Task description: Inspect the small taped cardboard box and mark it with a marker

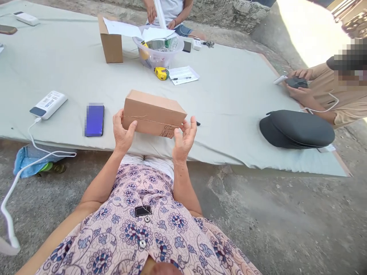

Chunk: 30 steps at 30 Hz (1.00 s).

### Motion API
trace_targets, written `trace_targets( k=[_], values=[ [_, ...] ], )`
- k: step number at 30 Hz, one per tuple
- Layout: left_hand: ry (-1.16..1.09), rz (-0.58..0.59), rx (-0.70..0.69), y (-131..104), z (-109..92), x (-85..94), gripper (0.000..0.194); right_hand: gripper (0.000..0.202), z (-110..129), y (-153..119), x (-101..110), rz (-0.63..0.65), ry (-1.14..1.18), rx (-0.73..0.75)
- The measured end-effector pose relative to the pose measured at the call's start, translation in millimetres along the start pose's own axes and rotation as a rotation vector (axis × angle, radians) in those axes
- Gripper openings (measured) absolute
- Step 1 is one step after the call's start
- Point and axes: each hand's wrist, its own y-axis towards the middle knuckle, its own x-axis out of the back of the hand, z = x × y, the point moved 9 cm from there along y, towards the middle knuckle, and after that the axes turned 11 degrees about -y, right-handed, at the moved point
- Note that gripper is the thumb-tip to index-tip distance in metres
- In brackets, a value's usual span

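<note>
A closed brown cardboard box (153,112) is held up just above the near edge of the grey-green cloth (69,68). My left hand (122,131) grips its left end, thumb on the front face. At the box's right end my right hand (185,138) has its palm up and fingers spread, the fingertips touching or just under the box. A thin dark pen tip (197,123) shows beside the right fingers.
A blue phone (94,120) and a white power bank (48,104) with a cable lie to the left. Farther back are an open cardboard box (111,41), a clear bowl (158,51), a yellow tape measure (161,73) and a paper with pen (183,75). A black cap (296,129) lies right; two other people sit nearby.
</note>
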Motion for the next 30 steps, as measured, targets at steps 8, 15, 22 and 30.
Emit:
trace_targets(
  k=[8,15,22,30],
  values=[
    [-0.081,-0.044,-0.016,-5,2,-5.6,0.057,0.068,24,-6,5,-0.036,-0.068,0.059],
    [-0.118,-0.038,-0.057,-10,-2,-12.3,0.049,0.054,20,-3,16,-0.146,-0.109,0.069],
    [-0.096,0.077,-0.006,-9,-1,-17.6,0.081,0.057,-4,-2,10,-0.115,-0.027,-0.036],
    [-0.119,0.110,0.058,-5,16,-16.7,0.072,0.055,-16,-3,0,-0.080,0.073,-0.111]
  ],
)
